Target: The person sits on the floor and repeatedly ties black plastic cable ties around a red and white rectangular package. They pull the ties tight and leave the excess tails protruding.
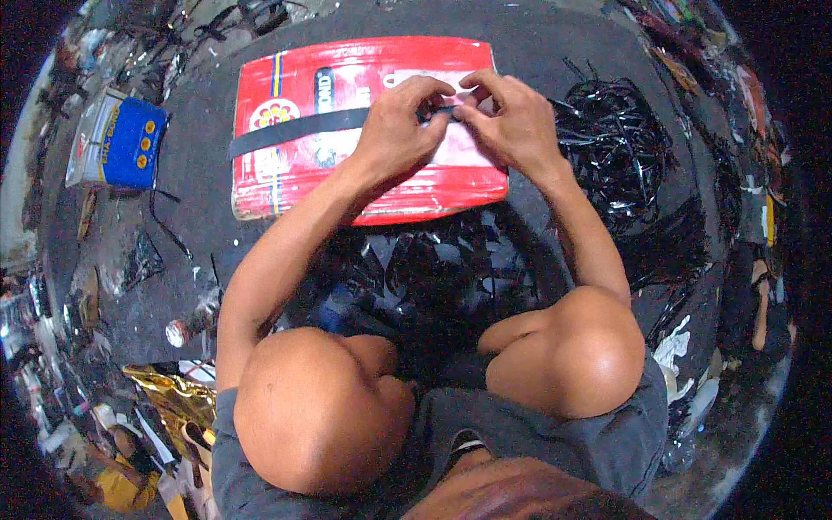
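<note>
On top of the flat red plastic-wrapped rectangular package [364, 173], both hands are working side by side, nearly touching. Left hand [400, 130] is pinching down on the black flat strap band [295, 128], thumb and fingers closed on it; right hand [511, 121] is pinching the same band's end just to the right, fingertips meeting the left's. So: both hands closed on the strap, together, at the package's right-of-centre upper area. Strap's long axis is running left-right across the package's short side, slightly tilted, low on the left and rising toward the hands; the free run is lying entirely to the left of the hands, so the left hand is nearer the bulk of it. Can't tell whether there's a buckle or seal under the fingers — hidden. Package is lying flat on the dark grey ground [199, 173], long axis left-right, straight ahead of the squatting person's knees. Tangled pile of glossy black strap offcuts [615, 139] is sitting just right of the package, right beside the right forearm; more black scrap is lying between package and knees. Blue-and-white printed carton [121, 143] is sitting well apart on the left. Crumpled gold foil wrapper [173, 390] is lying near the left knee.
</note>
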`<state>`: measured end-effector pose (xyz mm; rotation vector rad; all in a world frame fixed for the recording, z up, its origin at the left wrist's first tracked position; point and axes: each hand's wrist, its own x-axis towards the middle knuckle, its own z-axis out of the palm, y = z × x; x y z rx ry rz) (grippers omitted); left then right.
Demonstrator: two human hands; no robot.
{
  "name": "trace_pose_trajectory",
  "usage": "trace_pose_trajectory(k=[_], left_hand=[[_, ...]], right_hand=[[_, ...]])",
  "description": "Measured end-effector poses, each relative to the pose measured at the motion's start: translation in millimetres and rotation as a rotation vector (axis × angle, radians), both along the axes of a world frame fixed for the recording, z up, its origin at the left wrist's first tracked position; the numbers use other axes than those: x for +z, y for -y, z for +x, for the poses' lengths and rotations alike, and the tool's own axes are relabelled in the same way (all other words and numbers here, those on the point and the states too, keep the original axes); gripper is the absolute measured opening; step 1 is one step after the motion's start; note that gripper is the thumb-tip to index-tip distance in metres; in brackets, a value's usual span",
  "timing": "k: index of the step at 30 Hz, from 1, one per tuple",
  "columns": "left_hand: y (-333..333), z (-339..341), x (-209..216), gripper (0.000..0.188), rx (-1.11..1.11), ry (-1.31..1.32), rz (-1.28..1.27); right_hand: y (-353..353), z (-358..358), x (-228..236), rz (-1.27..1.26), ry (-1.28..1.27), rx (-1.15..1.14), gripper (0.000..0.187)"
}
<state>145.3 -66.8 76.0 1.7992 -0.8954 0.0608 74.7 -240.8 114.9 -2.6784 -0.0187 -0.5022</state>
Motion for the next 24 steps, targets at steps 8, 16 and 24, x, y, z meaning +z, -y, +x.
trace_pose_trajectory(k=[8, 16, 24], left_hand=[[3.2, -4.1, 2.1, 0.014, -0.001, 0.101, 0.096], [0.4, -3.2, -3.0, 0.014, 0.001, 0.291, 0.085], [-1.7, 2.3, -1.8, 0.014, -0.029, 0.103, 0.081]], right_hand=[[15.2, -12.7, -9.2, -0.080, 0.169, 0.154, 0.018], [17.6, -17.7, -15.3, 0.107, 0.121, 0.138, 0.016], [25.2, -10.6, -22.0, 0.205, 0.113, 0.181, 0.022]])
